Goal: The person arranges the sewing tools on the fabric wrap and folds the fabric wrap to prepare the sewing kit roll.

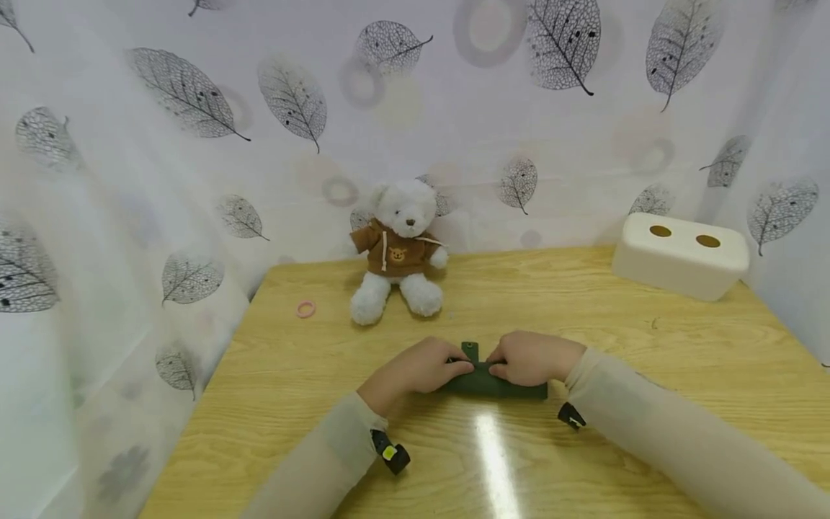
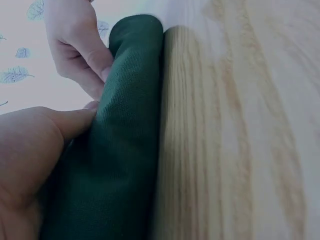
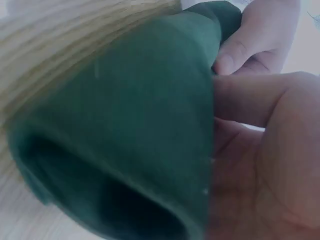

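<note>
A dark green fabric roll (image 1: pixel 496 384) lies crosswise on the wooden table, and a tab with a small metal snap (image 1: pixel 470 351) sticks out from its far side. My left hand (image 1: pixel 430 366) grips the left part of the roll, thumb along the top. Close beside it, my right hand (image 1: pixel 533 358) grips the roll right of the tab, thumb and fingers bent over its far edge. In the right wrist view the near end of the green roll (image 3: pixel 145 100) gapes as a wide hollow fold. From the left wrist it looks like a long, rounded tube (image 2: pixel 132 100).
Behind the hands a white teddy bear (image 1: pixel 398 249) in a brown hoodie sits against the leaf-print curtain. A pink ring (image 1: pixel 305 309) lies left of the bear. At the table's back right stands a cream box (image 1: pixel 677 259) with two round holes on top.
</note>
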